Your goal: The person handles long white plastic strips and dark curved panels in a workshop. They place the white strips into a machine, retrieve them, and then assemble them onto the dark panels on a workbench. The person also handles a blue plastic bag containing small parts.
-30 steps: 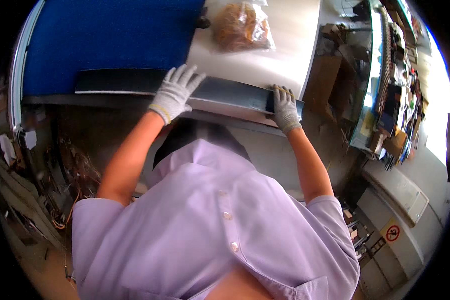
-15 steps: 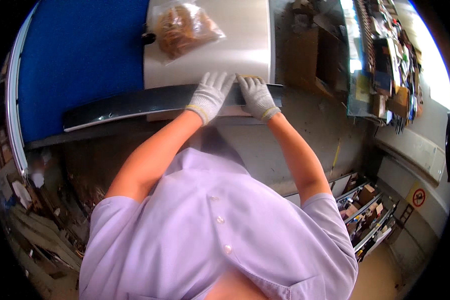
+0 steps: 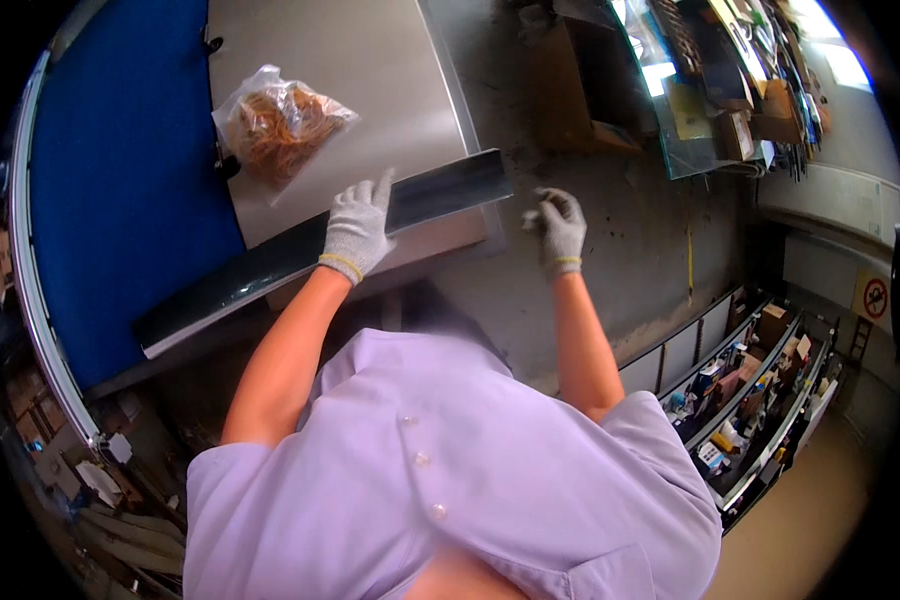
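A long dark, glossy strip (image 3: 440, 192) with a pale near edge lies slantwise across the near end of a table. My left hand (image 3: 356, 228), in a pale knit glove with a yellow cuff band, rests on the strip's middle. Its fingers are stretched across the strip, thumb apart. Off the strip's right end, my right hand (image 3: 563, 228) hangs in the air in a matching glove. Its fingers are curled in; whatever they may hold is too small and blurred to make out. Beyond my left hand lies a clear plastic bag (image 3: 285, 128) of orange-brown bands or cords.
The table has a pale smooth panel (image 3: 370, 70) beside a blue surface (image 3: 120, 170) with a metal rail (image 3: 30, 230) at its left. A cardboard box (image 3: 580, 90) and glass sheets (image 3: 670, 120) stand at the far right. Shelves (image 3: 750, 400) of small goods are at the lower right.
My right hand has left the strip and moved right, its fingers curling. My left hand stays on the strip. The view has turned, so the table and strip appear more slanted.
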The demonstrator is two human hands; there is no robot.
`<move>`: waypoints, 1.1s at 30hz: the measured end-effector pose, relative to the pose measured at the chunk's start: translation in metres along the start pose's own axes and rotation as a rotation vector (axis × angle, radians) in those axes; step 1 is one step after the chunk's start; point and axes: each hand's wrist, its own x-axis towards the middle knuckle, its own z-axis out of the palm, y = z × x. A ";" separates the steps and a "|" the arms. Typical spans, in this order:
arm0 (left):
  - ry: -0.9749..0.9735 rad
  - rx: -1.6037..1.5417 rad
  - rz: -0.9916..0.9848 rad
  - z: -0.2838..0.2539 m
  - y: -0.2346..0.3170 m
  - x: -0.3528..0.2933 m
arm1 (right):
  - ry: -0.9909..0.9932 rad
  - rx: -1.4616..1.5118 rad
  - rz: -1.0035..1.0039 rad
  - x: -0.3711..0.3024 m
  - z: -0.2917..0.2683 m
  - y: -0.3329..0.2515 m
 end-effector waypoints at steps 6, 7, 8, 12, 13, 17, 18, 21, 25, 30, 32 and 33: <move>-0.011 -0.033 -0.025 -0.018 -0.003 0.004 | -0.201 -0.073 -0.248 -0.018 0.062 0.004; -0.013 -0.034 -0.017 -0.018 -0.002 0.000 | -0.220 -0.011 -0.177 -0.024 0.082 -0.032; -0.015 -0.038 0.000 -0.016 -0.001 -0.003 | -0.232 0.050 -0.109 -0.027 0.092 -0.055; 0.021 -0.138 0.037 -0.016 0.004 -0.015 | -0.604 -0.392 -0.249 0.000 0.092 -0.082; 0.031 -0.164 0.046 -0.017 0.007 -0.019 | -0.638 -0.398 -0.121 0.010 0.089 -0.084; 0.135 -0.133 0.049 -0.030 0.007 -0.020 | -0.640 -0.108 0.199 0.015 0.086 -0.083; 0.143 -0.127 0.038 -0.031 0.005 -0.017 | -0.592 -0.027 0.103 0.000 0.087 -0.077; 0.153 -0.096 -0.008 -0.037 -0.006 -0.009 | -0.526 0.538 0.632 -0.047 0.080 -0.066; 0.138 -0.062 0.007 -0.020 -0.013 -0.016 | -0.667 0.600 0.147 -0.112 0.119 -0.054; 0.254 -0.214 0.060 -0.040 -0.003 -0.047 | -0.915 -0.876 -0.964 -0.025 0.154 -0.169; 0.307 -0.210 0.065 -0.053 -0.004 -0.051 | -0.935 -0.545 -0.167 -0.003 0.145 -0.165; 0.338 -0.208 0.069 -0.057 -0.006 -0.050 | -0.909 -0.329 0.121 0.004 0.134 -0.151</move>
